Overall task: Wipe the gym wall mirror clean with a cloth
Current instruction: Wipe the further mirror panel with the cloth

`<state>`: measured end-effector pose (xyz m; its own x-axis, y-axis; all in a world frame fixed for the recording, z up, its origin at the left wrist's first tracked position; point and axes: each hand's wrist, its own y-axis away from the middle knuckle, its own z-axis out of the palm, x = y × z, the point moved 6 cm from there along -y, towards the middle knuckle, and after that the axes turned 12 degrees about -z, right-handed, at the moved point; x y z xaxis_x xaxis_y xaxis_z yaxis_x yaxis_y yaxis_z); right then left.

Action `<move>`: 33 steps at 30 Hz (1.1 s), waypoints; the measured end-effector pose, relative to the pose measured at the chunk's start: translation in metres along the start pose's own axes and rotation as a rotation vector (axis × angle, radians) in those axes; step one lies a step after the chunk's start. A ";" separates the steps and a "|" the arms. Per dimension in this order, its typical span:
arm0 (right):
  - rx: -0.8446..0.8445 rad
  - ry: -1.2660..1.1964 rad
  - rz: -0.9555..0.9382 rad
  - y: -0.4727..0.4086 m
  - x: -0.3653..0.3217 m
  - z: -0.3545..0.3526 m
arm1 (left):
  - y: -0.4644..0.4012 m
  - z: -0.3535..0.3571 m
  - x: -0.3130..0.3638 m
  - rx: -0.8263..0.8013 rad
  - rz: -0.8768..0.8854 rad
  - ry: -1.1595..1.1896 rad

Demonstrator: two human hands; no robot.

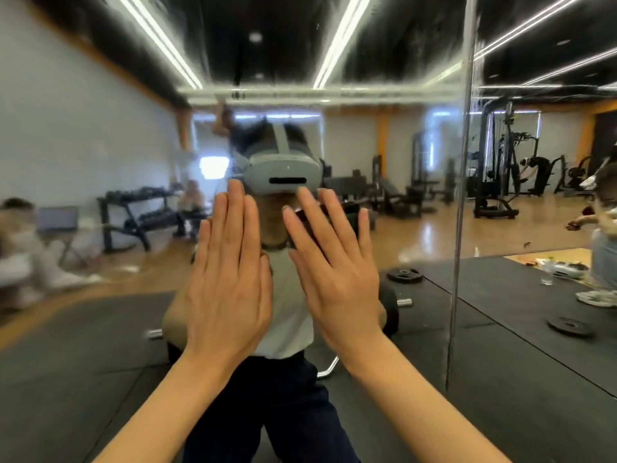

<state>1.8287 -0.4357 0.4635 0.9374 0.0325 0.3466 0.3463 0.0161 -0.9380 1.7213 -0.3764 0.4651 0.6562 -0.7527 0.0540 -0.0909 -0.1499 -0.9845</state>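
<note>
— What are your hands doing?

— I am holding my left hand and my right hand up flat before the big wall mirror of reflective glass, backs toward me, fingers straight and spread only slightly. Neither is gripping anything. Whether my palms are touching the glass, I cannot tell.

— And the mirror itself?

— It is filling nearly my whole view, directly ahead. Its surface is looking hazy and smeared, mostly along the top, where the reflected ceiling lights are blurring. A thin vertical seam is splitting it into panels on the right.

— What is showing in it?

— My pale grey headset, white top and dark trousers — and behind me black weight machines on a wooden floor.
</note>
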 end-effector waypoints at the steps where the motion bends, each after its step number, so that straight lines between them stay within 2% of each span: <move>1: -0.051 0.013 -0.105 0.002 0.005 -0.002 | -0.001 0.000 0.000 -0.005 -0.004 0.003; 3: -0.074 0.039 -0.161 0.010 0.035 -0.017 | -0.001 0.000 0.001 -0.001 -0.010 -0.007; 7: 0.064 0.024 0.180 0.038 0.095 -0.053 | 0.001 0.000 0.002 -0.002 -0.015 -0.012; 10: 0.163 0.017 0.350 0.023 0.075 -0.041 | 0.001 0.000 0.001 -0.010 -0.016 -0.012; 12: 0.127 -0.026 0.224 -0.010 0.041 -0.019 | 0.000 0.001 0.000 -0.010 -0.016 -0.020; 14: 0.035 -0.040 -0.045 -0.035 0.017 -0.005 | 0.000 0.001 0.000 -0.008 -0.012 -0.026; 16: -0.032 -0.003 -0.224 -0.040 0.031 -0.008 | 0.000 0.001 0.000 0.000 -0.005 -0.039; 17: -0.034 0.015 -0.223 -0.036 0.051 -0.016 | 0.000 0.001 0.000 0.005 -0.005 -0.045; 20: -0.004 0.026 -0.029 -0.029 0.118 -0.049 | 0.002 0.002 0.000 0.014 -0.015 -0.057; 22: -0.011 0.013 0.006 -0.035 0.136 -0.056 | 0.001 0.001 0.000 0.020 -0.018 -0.053; 27: -0.049 0.005 -0.073 -0.012 0.120 -0.052 | 0.010 0.000 0.005 -0.029 0.012 -0.044; 33: -0.241 0.092 -0.208 0.140 0.071 -0.051 | 0.051 0.012 0.008 -0.107 0.048 -0.058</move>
<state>1.9453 -0.4821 0.3569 0.8412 -0.0369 0.5395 0.5190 -0.2248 -0.8247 1.7307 -0.3827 0.4136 0.6910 -0.7228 -0.0059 -0.2012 -0.1845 -0.9620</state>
